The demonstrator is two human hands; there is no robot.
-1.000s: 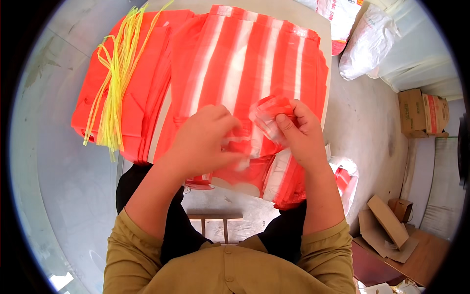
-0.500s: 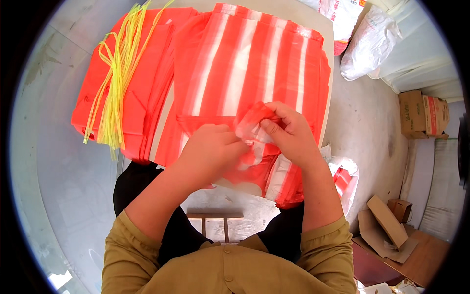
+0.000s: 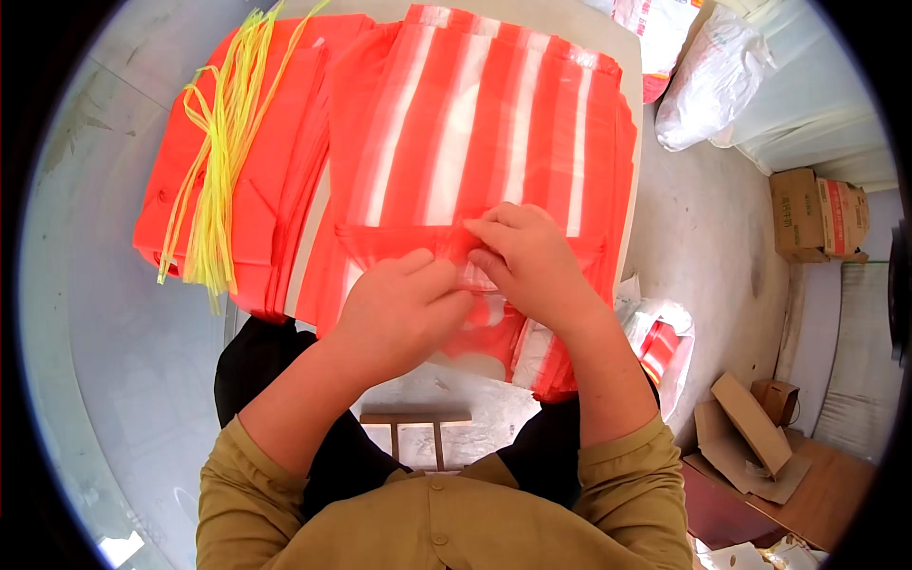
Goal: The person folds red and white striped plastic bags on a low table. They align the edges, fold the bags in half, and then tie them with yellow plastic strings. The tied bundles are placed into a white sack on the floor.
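Evidently, the striped plastic pile (image 3: 461, 123) lay on the table (image 3: 621, 46) before you, the red pile (image 3: 256, 220) and yellow strings (image 3: 217, 161) to its left. Your left hand (image 3: 404, 309) bent its fingers over the near end; your right hand (image 3: 527, 261) set thumb and forefinger there too. Whether either gripped film could not be told. Judged: thin film called for a light fingertip pinch, both hands close together, creases smoothed without stretching.
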